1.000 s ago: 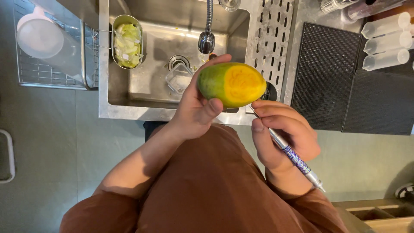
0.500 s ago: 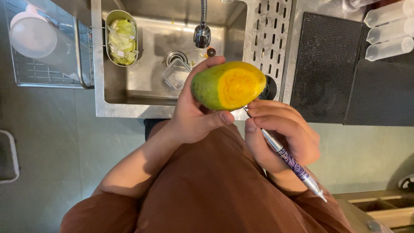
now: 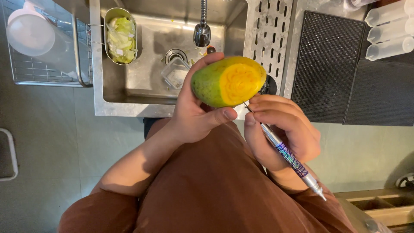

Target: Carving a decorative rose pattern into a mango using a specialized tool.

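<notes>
Left hand: left hand [image 3: 196,114] grips the mango [image 3: 227,81], thumb under, fingers wrapped round its green side.
Right hand: right hand [image 3: 280,131] pinches a thin carving tool [image 3: 290,157], tip touching the mango's lower edge.
Mango: held in air over the sink [image 3: 129,86] front edge, yellow peeled face with carved swirl toward camera.
Sink: faucet [image 3: 202,32], oval metal tub of green scraps [image 3: 120,36], clear plastic cup [image 3: 176,74].
Right side: black mat [image 3: 327,64].

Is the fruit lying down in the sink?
No, the left hand holds the green and yellow fruit up in the air above the sink, beside the right hand with its thin carving tool.
</notes>
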